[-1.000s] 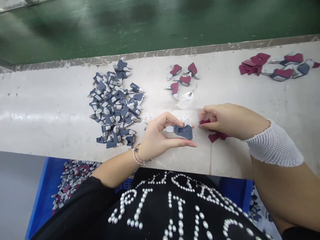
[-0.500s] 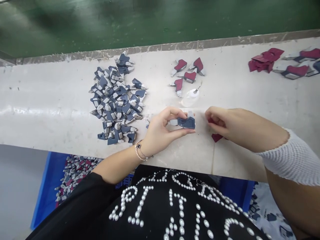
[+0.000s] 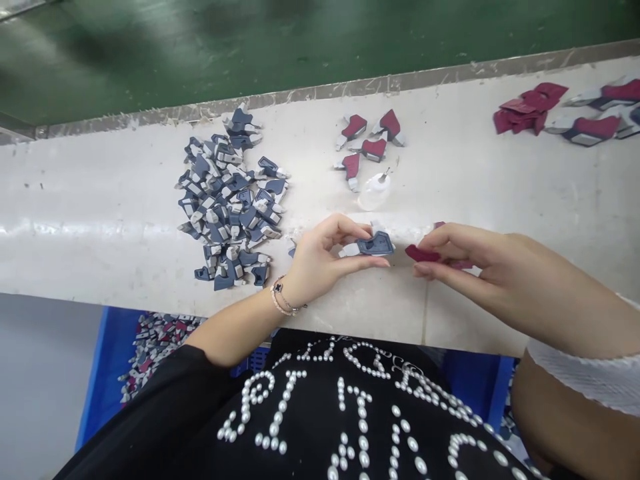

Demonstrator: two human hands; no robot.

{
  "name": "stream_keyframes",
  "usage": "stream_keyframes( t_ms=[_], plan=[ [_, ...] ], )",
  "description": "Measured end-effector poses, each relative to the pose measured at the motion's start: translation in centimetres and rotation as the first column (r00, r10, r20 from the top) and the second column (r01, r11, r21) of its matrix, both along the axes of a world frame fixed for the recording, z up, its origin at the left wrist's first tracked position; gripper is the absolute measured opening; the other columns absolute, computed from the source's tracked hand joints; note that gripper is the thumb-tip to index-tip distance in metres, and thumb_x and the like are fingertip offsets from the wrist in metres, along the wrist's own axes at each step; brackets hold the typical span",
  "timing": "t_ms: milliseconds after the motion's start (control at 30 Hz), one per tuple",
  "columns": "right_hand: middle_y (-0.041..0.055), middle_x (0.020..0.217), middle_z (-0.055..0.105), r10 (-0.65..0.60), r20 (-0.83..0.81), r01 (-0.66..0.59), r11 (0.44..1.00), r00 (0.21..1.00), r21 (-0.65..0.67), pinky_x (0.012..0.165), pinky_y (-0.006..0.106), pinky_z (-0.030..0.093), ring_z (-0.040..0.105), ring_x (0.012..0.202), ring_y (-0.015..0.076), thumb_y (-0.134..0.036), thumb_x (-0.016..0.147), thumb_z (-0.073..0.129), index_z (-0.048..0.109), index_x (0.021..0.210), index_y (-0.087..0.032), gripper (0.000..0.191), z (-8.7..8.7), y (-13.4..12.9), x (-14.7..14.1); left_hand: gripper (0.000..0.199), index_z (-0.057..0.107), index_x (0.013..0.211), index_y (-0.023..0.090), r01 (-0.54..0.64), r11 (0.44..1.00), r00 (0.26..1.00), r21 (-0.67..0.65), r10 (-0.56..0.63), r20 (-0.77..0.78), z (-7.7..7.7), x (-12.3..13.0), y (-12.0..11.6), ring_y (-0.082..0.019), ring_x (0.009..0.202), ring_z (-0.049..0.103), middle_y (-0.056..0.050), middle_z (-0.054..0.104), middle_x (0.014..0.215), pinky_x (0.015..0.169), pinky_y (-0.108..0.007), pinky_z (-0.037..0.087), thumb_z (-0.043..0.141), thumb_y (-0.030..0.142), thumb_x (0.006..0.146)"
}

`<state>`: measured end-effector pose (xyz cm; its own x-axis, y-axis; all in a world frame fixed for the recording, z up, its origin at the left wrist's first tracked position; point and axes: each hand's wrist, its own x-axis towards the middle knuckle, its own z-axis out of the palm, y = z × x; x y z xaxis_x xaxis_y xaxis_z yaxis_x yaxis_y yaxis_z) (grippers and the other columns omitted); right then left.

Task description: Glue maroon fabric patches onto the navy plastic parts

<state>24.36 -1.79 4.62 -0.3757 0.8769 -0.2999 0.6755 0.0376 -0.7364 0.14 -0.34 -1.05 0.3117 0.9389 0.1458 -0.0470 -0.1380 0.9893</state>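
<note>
Between thumb and fingers, my left hand (image 3: 327, 257) holds a blue and grey piece (image 3: 376, 245), its recessed face turned up. Just to the right, my right hand (image 3: 470, 260) pinches a dark red piece (image 3: 421, 254), a short gap away from the blue one. More red pieces (image 3: 461, 265) lie on the table under my right fingers, partly hidden. Beyond my hands are a small clear bottle (image 3: 375, 191) with a thin tip and several grey and blue pieces with red tops (image 3: 373, 149).
A large heap of blue and grey pieces (image 3: 235, 207) covers the table (image 3: 100, 220) at left. Red pieces (image 3: 530, 109) and red-topped pieces (image 3: 595, 129) lie at far right. Below the edge, a blue bin (image 3: 95, 387) holds many pieces. A green wall (image 3: 320, 47) runs behind.
My right hand has turned and now shows the red piece at its fingertips, pointing at the blue one. The blue and grey piece has tilted slightly in my left hand.
</note>
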Motion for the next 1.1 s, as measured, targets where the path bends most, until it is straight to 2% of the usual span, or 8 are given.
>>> stream_keyframes(
  t_ms=[133,267,333,433,533,633,833,1100],
  plan=[
    [0.0002,0.094,0.078,-0.080,-0.037,0.081,0.996,0.996,0.036,0.062,0.040,0.054,0.074,0.082,0.0288,-0.057,0.089,0.066,0.060,0.097,-0.033,0.026,1.2,-0.9,-0.2,0.034,0.066,0.094,0.020,0.009,0.999,1.000,0.049,-0.009,-0.011,0.0,0.0,0.2,-0.020,0.106,0.072,-0.006,0.070,0.107,0.091,-0.036,0.065,0.090,0.026,0.070],
    [-0.0027,0.074,0.072,-0.132,-0.054,0.136,0.986,0.990,0.092,0.048,0.038,0.045,0.065,0.059,0.0230,-0.055,0.091,0.065,0.067,0.082,-0.037,0.020,2.2,-1.1,-0.9,0.032,0.066,0.096,0.020,-0.009,0.999,0.998,0.048,0.011,-0.055,0.0,0.1,0.2,-0.015,0.089,0.070,-0.002,0.069,0.094,0.078,-0.029,0.065,0.088,0.028,0.074],
    [-0.0041,0.074,0.072,-0.113,-0.074,0.120,0.987,0.991,0.108,0.048,0.038,0.044,0.063,0.056,0.0217,-0.054,0.093,0.063,0.073,0.085,-0.043,0.017,2.4,-1.0,-1.2,0.032,0.066,0.096,0.019,-0.012,0.999,0.997,0.051,0.016,-0.074,0.0,0.1,0.1,-0.015,0.088,0.070,-0.003,0.069,0.094,0.077,-0.027,0.064,0.087,0.030,0.075],
    [-0.0054,0.083,0.076,-0.068,-0.115,0.080,0.991,0.991,0.107,0.053,0.039,0.050,0.068,0.063,0.0221,-0.052,0.094,0.062,0.075,0.097,-0.047,0.015,2.4,-0.7,-1.8,0.028,0.068,0.098,0.020,-0.008,0.995,0.995,0.103,0.018,-0.097,-0.1,0.0,0.0,-0.016,0.093,0.070,-0.004,0.071,0.097,0.081,-0.029,0.063,0.085,0.029,0.078],
    [-0.0034,0.085,0.076,-0.101,-0.146,0.111,0.992,0.984,0.065,0.059,0.040,0.055,0.070,0.069,0.0224,-0.050,0.093,0.065,0.074,0.098,-0.041,0.014,2.4,-0.6,-2.6,0.024,0.069,0.101,0.021,0.002,0.984,0.993,0.178,0.019,-0.115,-0.2,-0.1,0.1,-0.016,0.091,0.069,-0.004,0.072,0.098,0.081,-0.030,0.061,0.082,0.025,0.081],
    [-0.0011,0.083,0.076,-0.147,-0.174,0.150,0.989,0.974,0.007,0.059,0.040,0.056,0.073,0.073,0.0237,-0.051,0.092,0.066,0.071,0.091,-0.034,0.018,2.2,-0.5,-3.2,0.022,0.069,0.100,0.021,0.011,0.975,0.994,0.221,0.014,-0.111,-0.1,-0.2,0.1,-0.016,0.089,0.068,-0.004,0.072,0.097,0.079,-0.031,0.060,0.081,0.022,0.082],
    [0.0007,0.082,0.076,-0.182,-0.209,0.165,0.981,0.961,-0.098,0.066,0.042,0.059,0.074,0.077,0.0255,-0.053,0.092,0.065,0.068,0.084,-0.030,0.024,1.7,-0.1,-3.6,0.020,0.068,0.095,0.023,0.001,0.959,0.989,0.283,0.041,-0.142,0.3,-0.1,0.1,-0.016,0.088,0.069,-0.003,0.072,0.093,0.073,-0.030,0.058,0.082,0.027,0.081],
    [-0.0007,0.069,0.069,-0.197,-0.161,0.189,0.980,0.967,-0.063,0.052,0.033,0.046,0.063,0.062,0.0185,-0.053,0.089,0.068,0.066,0.074,-0.027,0.031,1.6,0.6,-3.7,0.024,0.067,0.097,0.020,-0.016,0.898,0.980,0.439,0.102,-0.173,0.6,0.0,0.2,-0.015,0.086,0.071,-0.003,0.073,0.091,0.072,-0.026,0.059,0.084,0.024,0.079]
  ],
)
